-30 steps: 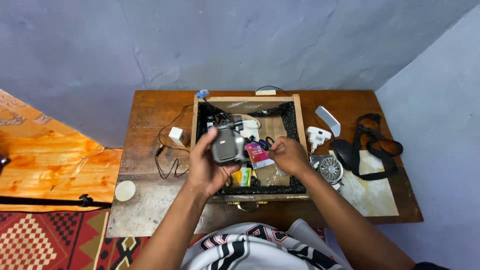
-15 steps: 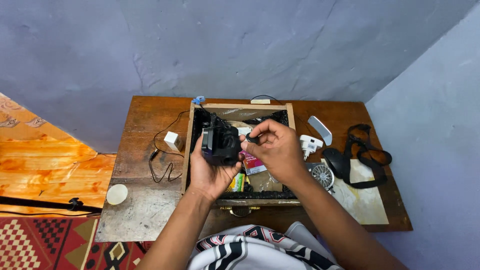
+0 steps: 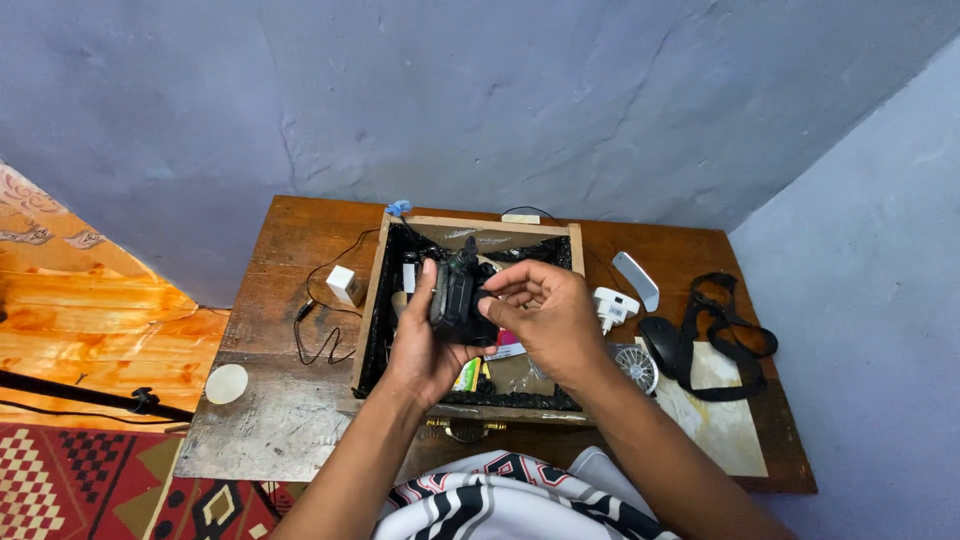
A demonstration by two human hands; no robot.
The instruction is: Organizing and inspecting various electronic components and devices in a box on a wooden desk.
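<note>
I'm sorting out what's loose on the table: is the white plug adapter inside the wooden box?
No, the white plug adapter lies on the table just outside the wooden box's right wall.

You have even, soft, moderately bright light, no harsh glare. The wall (image 3: 500,100) reads flat blue-grey, faintly mottled. Shadows are weak: a soft one under your left hand (image 3: 425,345) and right hand (image 3: 545,315), and the inside of the wooden tray (image 3: 368,300) goes dark, so its black contents lose detail. The small dark device (image 3: 455,300) between your hands is slightly smeared by motion. The table (image 3: 270,400) shows a dull sheen at its worn front. Wide-angle lens bends the table edges and stretches the corners.
</note>
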